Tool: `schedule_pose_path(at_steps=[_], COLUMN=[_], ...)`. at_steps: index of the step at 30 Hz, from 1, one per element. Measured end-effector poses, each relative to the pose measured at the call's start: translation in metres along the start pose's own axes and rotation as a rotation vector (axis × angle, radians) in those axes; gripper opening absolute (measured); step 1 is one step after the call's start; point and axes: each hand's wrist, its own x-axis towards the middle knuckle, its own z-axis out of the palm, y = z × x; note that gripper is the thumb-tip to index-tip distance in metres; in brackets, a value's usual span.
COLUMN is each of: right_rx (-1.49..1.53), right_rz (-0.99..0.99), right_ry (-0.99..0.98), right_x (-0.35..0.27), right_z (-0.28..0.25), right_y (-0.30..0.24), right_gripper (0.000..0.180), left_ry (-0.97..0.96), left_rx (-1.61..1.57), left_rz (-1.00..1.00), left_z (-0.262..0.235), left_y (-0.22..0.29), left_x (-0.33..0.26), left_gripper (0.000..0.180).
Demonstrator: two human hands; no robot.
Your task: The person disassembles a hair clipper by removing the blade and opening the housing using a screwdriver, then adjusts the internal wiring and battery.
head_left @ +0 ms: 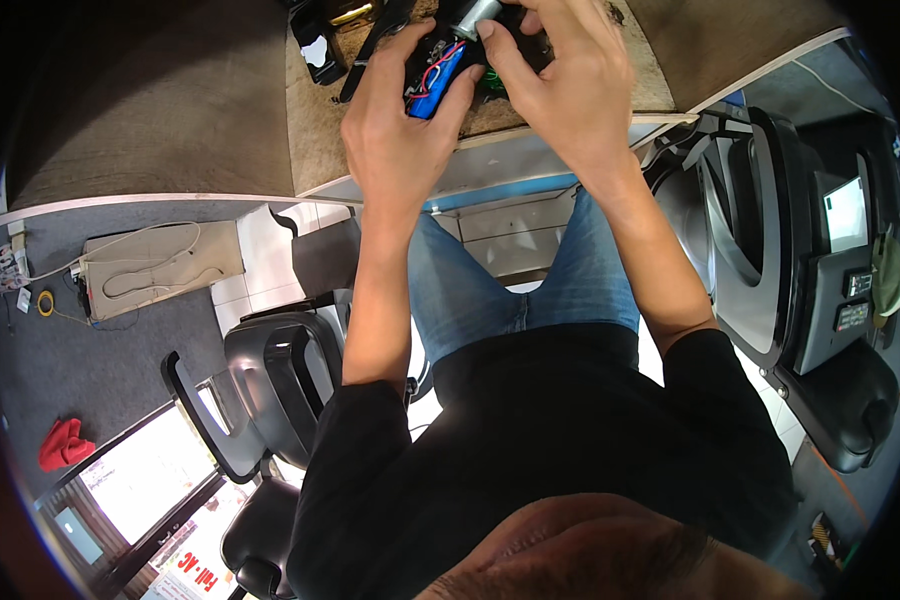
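Note:
At the top of the head view, my left hand point(402, 125) curls its fingers and thumb around a blue cylindrical battery pack point(438, 85). Thin red and white wires run along the pack. Just above it sits a silver metal cylinder point(475, 18), tilted and cut off by the upper edge. My right hand point(570, 85) is bent over this cylinder with its thumb tip against it; the other fingertips are partly out of the picture. Between the hands, a bit of green circuit board point(494, 82) shows among dark parts that I cannot make out.
Black plastic pieces point(320, 55) lie left of my hands on the worn brown bench top point(170, 110). Black chairs stand on both sides, a left one point(280, 360) and a right one point(760, 240). A board with a cable point(160, 270) lies on the floor, with a red cloth point(65, 445) nearer.

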Motion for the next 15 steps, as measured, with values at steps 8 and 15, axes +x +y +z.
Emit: schedule_pose_path(at_steps=[8,15], right_rx=[0.006,0.097], right_rz=[0.009,0.038], right_ry=[-0.027,-0.001], right_x=[-0.0001,-0.0008], right_z=[-0.0031,0.0008], right_y=[-0.0013,-0.0005], right_gripper=[0.023,0.023], left_ry=[-0.028,-0.027], left_rx=[0.009,-0.026], left_rz=[-0.060,-0.124], left_z=[-0.0021,-0.0033], left_y=[0.0031,0.0042], left_x=[-0.0006,0.0002], left_gripper=[0.050,0.052])
